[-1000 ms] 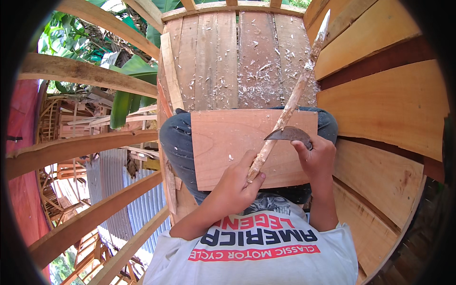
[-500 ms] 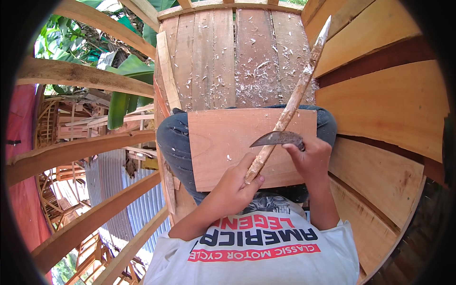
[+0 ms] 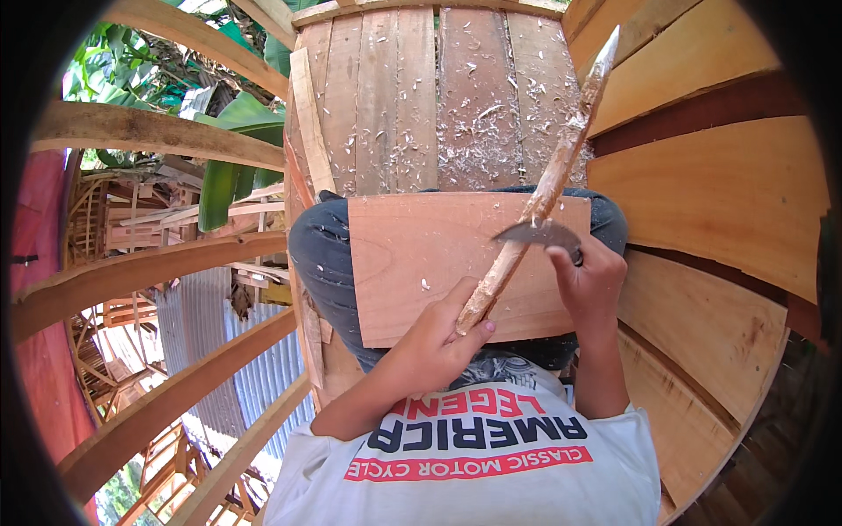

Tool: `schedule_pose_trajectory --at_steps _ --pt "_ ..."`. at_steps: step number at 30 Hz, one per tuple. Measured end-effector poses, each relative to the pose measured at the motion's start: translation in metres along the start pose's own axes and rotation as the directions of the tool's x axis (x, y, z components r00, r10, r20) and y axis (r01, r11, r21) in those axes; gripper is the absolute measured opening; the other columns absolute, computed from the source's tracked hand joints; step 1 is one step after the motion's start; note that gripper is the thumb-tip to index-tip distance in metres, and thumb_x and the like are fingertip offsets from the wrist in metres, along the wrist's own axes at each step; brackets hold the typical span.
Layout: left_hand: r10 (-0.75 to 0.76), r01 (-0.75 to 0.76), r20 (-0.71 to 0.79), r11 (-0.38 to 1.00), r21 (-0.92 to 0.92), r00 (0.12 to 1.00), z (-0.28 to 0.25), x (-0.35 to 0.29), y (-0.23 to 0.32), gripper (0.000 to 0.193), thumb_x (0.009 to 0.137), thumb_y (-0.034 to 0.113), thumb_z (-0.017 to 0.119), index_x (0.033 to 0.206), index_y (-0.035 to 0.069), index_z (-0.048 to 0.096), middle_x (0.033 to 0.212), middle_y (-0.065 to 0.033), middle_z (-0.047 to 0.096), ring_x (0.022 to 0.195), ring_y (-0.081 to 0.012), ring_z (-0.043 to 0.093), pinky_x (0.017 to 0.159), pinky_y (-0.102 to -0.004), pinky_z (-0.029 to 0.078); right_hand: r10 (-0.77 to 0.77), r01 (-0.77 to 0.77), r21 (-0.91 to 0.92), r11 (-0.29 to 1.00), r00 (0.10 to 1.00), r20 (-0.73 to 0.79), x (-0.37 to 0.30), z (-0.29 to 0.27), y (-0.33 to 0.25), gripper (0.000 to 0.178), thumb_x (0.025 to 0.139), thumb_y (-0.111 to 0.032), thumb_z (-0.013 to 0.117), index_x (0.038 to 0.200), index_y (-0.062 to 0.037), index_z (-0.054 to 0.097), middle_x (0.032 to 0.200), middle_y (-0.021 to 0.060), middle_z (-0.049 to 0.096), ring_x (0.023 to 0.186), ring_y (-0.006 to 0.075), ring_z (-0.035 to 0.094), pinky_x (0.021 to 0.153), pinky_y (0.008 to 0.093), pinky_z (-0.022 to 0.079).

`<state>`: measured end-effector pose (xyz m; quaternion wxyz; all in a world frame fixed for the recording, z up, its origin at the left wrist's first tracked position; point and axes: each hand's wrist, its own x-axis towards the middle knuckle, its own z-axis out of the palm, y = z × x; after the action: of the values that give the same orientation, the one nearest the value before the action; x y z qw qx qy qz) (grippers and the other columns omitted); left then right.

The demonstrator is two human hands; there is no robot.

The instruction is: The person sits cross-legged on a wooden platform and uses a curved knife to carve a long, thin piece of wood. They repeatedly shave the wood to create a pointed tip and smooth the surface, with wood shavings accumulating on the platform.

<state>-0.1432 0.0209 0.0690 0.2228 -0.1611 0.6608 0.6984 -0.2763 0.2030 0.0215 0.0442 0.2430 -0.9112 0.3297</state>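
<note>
My left hand is closed round the lower end of a long wooden stick. The stick slants up and away to the right, and its far end narrows to a pale point. My right hand grips a curved knife with a dark, hooked blade; its handle is mostly hidden in the fingers. The blade lies across the stick, a little above its middle of the lower half. Beneath both, a flat wooden board rests across my crossed legs.
Pale wood shavings litter the plank floor ahead of me. Slatted wooden rails curve along the left, with banana leaves and corrugated metal sheets beyond. A wall of overlapping planks stands close on the right.
The knife has moved up along the stick, away from my left hand, and slightly to the right. My left hand keeps its hold near the lower end.
</note>
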Motion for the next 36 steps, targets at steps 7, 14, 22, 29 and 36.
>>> schedule_pose_trajectory --at_steps 7,14,22,29,36 --pt "0.096 -0.098 -0.032 0.994 -0.048 0.995 0.007 -0.002 -0.01 0.036 0.09 0.01 0.056 0.124 -0.001 0.047 0.091 -0.0052 0.055 0.084 -0.0132 0.052 0.075 -0.0296 0.043 -0.016 0.003 0.13 0.992 0.995 0.098 -0.01 0.0 -0.01 0.05 0.081 -0.051 0.067 0.071 -0.0026 0.063 0.056 0.0138 0.055 0.052 0.0343 0.056 0.047 0.0384 0.042" --pt "0.14 -0.072 -0.205 0.948 0.309 0.969 0.0 -0.004 -0.007 0.035 0.082 0.008 0.061 0.115 0.001 0.051 0.079 -0.0143 0.058 0.071 -0.0241 0.059 0.064 -0.0339 0.045 0.25 -0.339 0.675 0.655 0.941 0.23 -0.015 -0.002 0.018 0.06 0.089 -0.058 0.056 0.074 -0.0008 0.054 0.053 -0.0001 0.038 0.049 0.0064 0.037 0.044 0.026 0.031" --pt "0.419 -0.202 -0.241 0.771 0.604 0.875 -0.004 -0.007 -0.015 0.044 0.074 0.009 0.068 0.115 0.001 0.051 0.081 -0.0203 0.06 0.073 -0.0374 0.061 0.064 -0.0388 0.047 0.238 -0.343 0.939 0.017 0.914 0.329 0.006 -0.008 -0.02 0.062 0.087 -0.041 0.066 0.128 0.0016 0.045 0.061 -0.0019 0.045 0.045 0.0037 0.039 0.04 0.0201 0.032" --pt "0.405 -0.186 -0.131 0.653 0.734 0.905 -0.014 -0.006 -0.02 0.06 0.072 0.024 0.076 0.118 -0.002 0.047 0.095 -0.0208 0.054 0.09 -0.0392 0.056 0.08 -0.0418 0.045 0.328 -0.379 0.925 -0.02 0.872 0.364 0.006 -0.007 -0.035 0.046 0.086 -0.013 0.061 0.127 0.0029 0.047 0.066 0.0003 0.05 0.044 0.0043 0.039 0.039 0.0207 0.032" --pt "0.378 -0.251 -0.152 0.814 0.523 0.913 -0.003 0.02 0.005 0.055 0.072 0.027 0.079 0.111 0.0 0.052 0.089 -0.0186 0.059 0.081 -0.0306 0.06 0.07 -0.0379 0.046 0.296 -0.392 0.92 0.026 0.882 0.367 0.0 -0.003 -0.045 0.042 0.087 -0.011 0.06 0.125 0.0023 0.049 0.067 -0.0005 0.05 0.044 0.0038 0.039 0.039 0.0202 0.03"
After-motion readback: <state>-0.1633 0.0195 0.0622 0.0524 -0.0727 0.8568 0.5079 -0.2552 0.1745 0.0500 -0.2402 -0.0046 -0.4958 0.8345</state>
